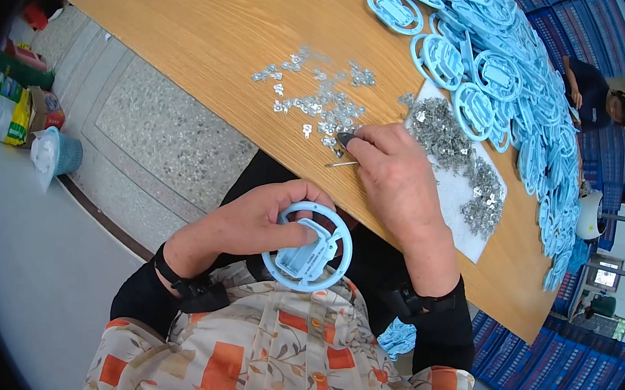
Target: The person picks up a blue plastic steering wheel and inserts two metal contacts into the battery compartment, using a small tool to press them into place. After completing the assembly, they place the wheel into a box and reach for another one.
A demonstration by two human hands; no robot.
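My left hand (265, 217) grips a light blue plastic wheel-shaped part (335, 271) over my lap, thumb lying across its raised middle. The part has a round rim and a box-like centre. At the table's near edge, my right hand (394, 169) is closed with its fingertips down by the small metal clips (310, 106) scattered on the wood. A thin metal tool (342, 165) sticks out from under its fingers; its other end is hidden in the hand. Something dark (344, 139) shows at the tip of the index finger; I cannot tell what it is.
A white sheet (492, 184) right of my right hand carries a heap of small metal pieces (442, 136). Many blue wheel parts (501, 76) are piled along the wooden table's (194, 22) far right. A person (600, 99) is beyond; a blue bin (68, 154) stands on the left.
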